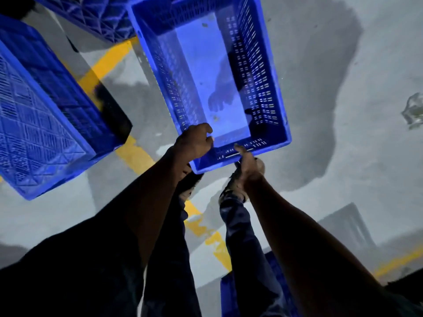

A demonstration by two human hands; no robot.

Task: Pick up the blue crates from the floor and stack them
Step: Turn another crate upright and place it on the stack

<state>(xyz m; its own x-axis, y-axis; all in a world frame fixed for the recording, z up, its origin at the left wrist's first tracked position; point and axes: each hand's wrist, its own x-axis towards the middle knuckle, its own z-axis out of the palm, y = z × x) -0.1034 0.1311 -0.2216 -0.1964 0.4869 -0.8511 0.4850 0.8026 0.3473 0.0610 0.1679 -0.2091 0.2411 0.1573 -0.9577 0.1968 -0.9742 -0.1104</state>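
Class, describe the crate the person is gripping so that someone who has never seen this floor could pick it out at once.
Start at the yellow floor line running across the grey concrete. Right of it sits the open blue crate, mouth up, with the left hand and right hand on its near rim. Unlike the overturned crates beside it, which show ribbed undersides, you can see its smooth inside floor.

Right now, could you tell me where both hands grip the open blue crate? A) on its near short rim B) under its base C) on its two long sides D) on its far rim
A: the left hand and right hand both clasp the open blue crate at its near short rim.
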